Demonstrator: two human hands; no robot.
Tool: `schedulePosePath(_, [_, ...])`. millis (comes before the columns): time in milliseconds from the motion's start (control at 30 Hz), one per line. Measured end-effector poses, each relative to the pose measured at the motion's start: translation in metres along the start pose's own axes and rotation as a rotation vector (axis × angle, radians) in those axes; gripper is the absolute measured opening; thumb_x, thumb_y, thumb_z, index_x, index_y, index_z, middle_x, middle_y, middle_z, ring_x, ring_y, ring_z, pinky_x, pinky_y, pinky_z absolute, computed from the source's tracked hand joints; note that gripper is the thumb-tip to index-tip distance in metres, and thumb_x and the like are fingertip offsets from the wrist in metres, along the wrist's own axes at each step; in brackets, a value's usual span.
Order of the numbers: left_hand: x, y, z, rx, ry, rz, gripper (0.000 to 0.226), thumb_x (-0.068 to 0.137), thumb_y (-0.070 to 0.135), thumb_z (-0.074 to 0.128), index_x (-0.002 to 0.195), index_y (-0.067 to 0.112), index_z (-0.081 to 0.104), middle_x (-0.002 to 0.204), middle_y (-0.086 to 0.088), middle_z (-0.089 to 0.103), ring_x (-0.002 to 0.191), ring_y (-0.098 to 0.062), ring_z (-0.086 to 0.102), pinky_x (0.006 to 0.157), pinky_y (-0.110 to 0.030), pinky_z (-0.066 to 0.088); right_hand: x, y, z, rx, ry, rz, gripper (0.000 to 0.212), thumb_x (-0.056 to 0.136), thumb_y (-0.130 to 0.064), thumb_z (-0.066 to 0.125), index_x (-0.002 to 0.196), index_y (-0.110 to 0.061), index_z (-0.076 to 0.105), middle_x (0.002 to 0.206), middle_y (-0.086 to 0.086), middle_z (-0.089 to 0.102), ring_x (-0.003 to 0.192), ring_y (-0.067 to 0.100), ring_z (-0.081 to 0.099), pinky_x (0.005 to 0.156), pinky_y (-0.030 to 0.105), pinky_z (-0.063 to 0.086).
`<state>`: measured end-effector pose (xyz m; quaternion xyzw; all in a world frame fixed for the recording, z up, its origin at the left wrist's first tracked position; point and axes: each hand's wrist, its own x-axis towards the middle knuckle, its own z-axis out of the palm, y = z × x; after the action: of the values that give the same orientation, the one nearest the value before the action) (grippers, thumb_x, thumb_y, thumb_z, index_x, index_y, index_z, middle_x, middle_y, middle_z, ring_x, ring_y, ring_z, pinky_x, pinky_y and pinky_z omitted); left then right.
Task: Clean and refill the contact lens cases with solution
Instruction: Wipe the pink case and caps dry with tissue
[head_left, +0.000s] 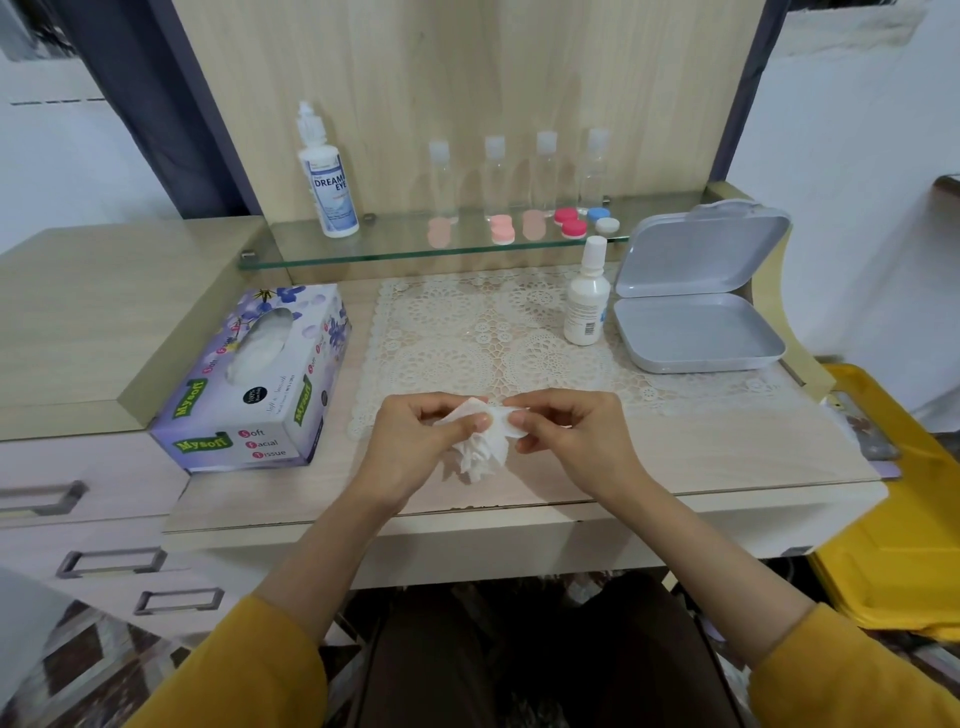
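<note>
My left hand (415, 447) grips a crumpled white tissue (480, 452) above the desk's front edge. My right hand (571, 434) pinches a small white round piece (511, 423) pressed against that tissue; whether it is a lens case part I cannot tell. On the glass shelf (363, 249) stand a large solution bottle (328, 179), pink lens cases (503, 230), a red lens case (570, 222) and a blue-and-white lens case (602, 219). A small white bottle (587, 296) stands on the lace mat (467, 332).
A tissue box (260, 384) lies at the left of the desk. An open grey plastic box (698, 306) sits at the right. Several clear empty bottles (493, 176) line the shelf's back. A yellow bin (898, 499) stands right of the desk.
</note>
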<state>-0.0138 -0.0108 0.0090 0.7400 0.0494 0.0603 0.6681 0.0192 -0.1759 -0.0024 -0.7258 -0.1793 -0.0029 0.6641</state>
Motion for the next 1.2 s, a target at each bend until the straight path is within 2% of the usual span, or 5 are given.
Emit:
schedulePosePath(533, [-0.004,-0.006,0.009,0.054,0.021,-0.003,0.022,0.069,-0.003,0.074,0.083,0.014,0.071,0.075,0.005,0.072,0.069,-0.009,0.068,0.057,-0.019,0.052,-0.001,0.005,-0.003,0.009,0.010,0.030,0.023,0.077,0.002,0.068,0.079,-0.021,0.071,0.071,0.013,0.069,0.053,0.022,0.064,0.059,0.027,0.057])
schedulePosePath(733, [-0.001,-0.005,0.012,0.050,0.124,0.044,0.008,0.072,0.006,0.073,0.071,0.013,0.069,0.072,-0.004,0.069,0.068,-0.019,0.064,0.066,-0.035,0.053,0.002,0.002,0.000,0.007,0.034,0.014,0.023,0.077,0.000,0.069,0.078,-0.022,0.072,0.070,0.006,0.070,0.056,0.024,0.065,0.062,0.034,0.058])
schedulePosePath(967, [-0.005,0.003,0.015,-0.080,0.062,0.039,0.025,0.075,0.001,0.070,0.091,0.020,0.070,0.085,0.004,0.071,0.081,-0.009,0.066,0.068,-0.020,0.054,-0.002,0.001,0.009,-0.047,0.051,0.129,0.043,0.054,-0.042,0.080,0.077,-0.008,0.067,0.069,0.009,0.068,0.064,0.027,0.064,0.063,0.035,0.052])
schedulePosePath(1100, [-0.005,0.006,0.017,-0.143,0.082,0.014,0.020,0.071,0.003,0.072,0.087,0.016,0.071,0.082,0.001,0.071,0.079,-0.012,0.066,0.068,-0.024,0.054,-0.003,0.000,0.011,0.109,0.001,0.223,0.029,0.068,-0.014,0.079,0.072,0.009,0.061,0.065,0.016,0.065,0.061,0.022,0.060,0.061,0.030,0.047])
schedulePosePath(1200, [-0.004,0.006,0.014,-0.164,0.084,0.000,0.020,0.071,0.005,0.071,0.087,0.016,0.070,0.077,0.003,0.072,0.074,-0.011,0.067,0.070,-0.024,0.055,-0.003,-0.001,0.008,0.144,-0.011,0.247,0.024,0.071,0.001,0.074,0.059,-0.004,0.054,0.054,0.005,0.060,0.052,0.017,0.058,0.054,0.023,0.047])
